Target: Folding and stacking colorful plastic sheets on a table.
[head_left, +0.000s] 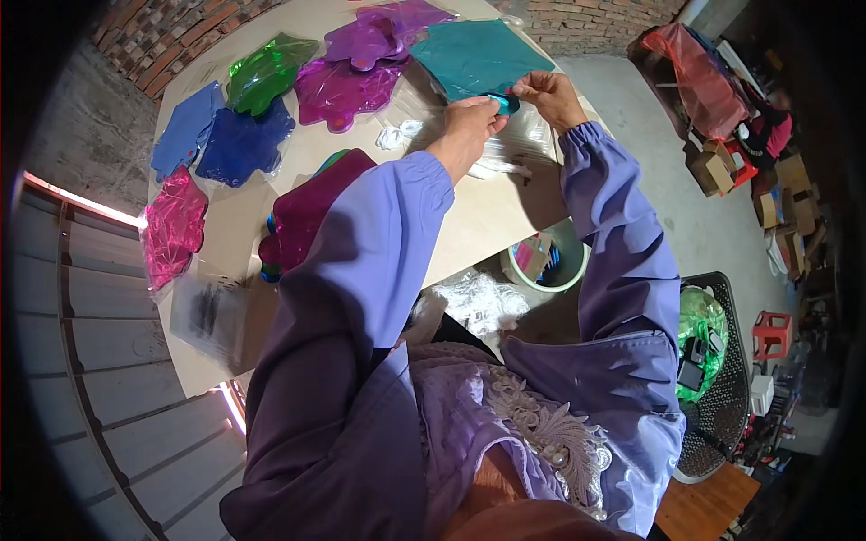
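My left hand [471, 124] is closed on a small folded teal foil piece [503, 104], with its thumb along the near side. At the upper right edge of this piece, the fingertips of my right hand [554, 97] are pinched together. Just beyond both hands lies a large flat teal foil sheet [483, 54] in clear film. Stacked clear plastic bags [528, 135] lie on the table under my hands. A bundle of white string [397, 134] is left of my left hand.
Flat foil shapes in clear bags lie around the pale table [469, 216]: purple [347, 95], green [266, 72], blue [245, 144] and pink [174, 225]. A magenta stack [316, 207] sits near my left forearm. Below the edge stands a bucket [570, 275]; a dark mesh chair [722, 397] is at right.
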Demonstrator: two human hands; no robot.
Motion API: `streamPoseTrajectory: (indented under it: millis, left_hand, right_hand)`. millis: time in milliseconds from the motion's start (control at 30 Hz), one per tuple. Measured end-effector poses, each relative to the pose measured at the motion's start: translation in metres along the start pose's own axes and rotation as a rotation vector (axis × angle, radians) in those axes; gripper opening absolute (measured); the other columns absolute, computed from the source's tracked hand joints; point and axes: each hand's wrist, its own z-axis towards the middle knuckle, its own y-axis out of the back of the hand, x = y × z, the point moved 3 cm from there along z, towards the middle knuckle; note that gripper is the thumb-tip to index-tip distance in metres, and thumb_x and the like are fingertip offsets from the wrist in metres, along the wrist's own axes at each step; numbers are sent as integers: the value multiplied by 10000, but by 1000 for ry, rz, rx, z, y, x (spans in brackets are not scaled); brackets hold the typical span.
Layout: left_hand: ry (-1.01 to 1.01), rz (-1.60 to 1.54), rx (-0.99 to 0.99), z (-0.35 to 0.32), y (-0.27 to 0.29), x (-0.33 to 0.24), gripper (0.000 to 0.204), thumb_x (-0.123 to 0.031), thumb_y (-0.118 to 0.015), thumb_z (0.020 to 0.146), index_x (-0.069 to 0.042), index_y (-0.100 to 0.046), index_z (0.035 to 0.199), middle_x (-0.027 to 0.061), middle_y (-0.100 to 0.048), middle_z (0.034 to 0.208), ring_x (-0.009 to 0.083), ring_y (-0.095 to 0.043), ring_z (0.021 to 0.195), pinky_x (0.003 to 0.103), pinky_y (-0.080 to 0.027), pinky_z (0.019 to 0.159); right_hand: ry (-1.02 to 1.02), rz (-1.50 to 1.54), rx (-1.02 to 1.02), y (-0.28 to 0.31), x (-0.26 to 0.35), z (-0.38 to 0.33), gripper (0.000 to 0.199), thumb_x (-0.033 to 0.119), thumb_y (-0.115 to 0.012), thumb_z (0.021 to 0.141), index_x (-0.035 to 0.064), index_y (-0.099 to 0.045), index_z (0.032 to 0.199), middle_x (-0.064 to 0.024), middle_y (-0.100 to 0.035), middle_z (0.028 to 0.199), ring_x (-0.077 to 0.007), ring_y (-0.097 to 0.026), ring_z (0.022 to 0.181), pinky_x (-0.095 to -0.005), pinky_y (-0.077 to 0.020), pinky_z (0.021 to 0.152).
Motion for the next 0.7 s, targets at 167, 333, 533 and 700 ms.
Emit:
streamPoseTrajectory:
  millis: [167,333,533,700]
  left_hand:
    - [-82,302,-36,-12,-2,-3,194,-54,-620,885,55,-588,1042,94,-616,931,192,-625,809,282,-531,664]
    - [-750,926,-21,-32,-23,-18,155,-104,-622,862,35,-636,929,132,-657,877,258,-635,788,370,-507,703]
    - [-1268,1527,170,-27,-29,-12,230,-181,-582,891,39,-643,915,182,-671,856,349,-625,834,456,-445,848]
    - [-715,1960,278,-1,-24,-22,344,-291,-485,952,16,-624,1023,188,-650,1035,338,-605,938,474,-403,900]
  right_hand:
    - [-25,-143,-74,1,-3,5,131,26,-768,779,-10,-651,733,-6,-630,686,-76,-533,610,-242,-437,549]
    - [15,-210,-97,-4,3,5,149,20,-766,778,-11,-634,717,-2,-622,688,-69,-517,607,-241,-426,542]
    - [100,-53,-58,-14,20,7,151,12,-781,734,8,-631,714,8,-614,670,-70,-526,631,-247,-424,560]
    - [398,-641,-76,-25,40,-4,145,-15,-778,683,19,-644,729,-7,-625,688,-89,-552,710,-264,-451,669]
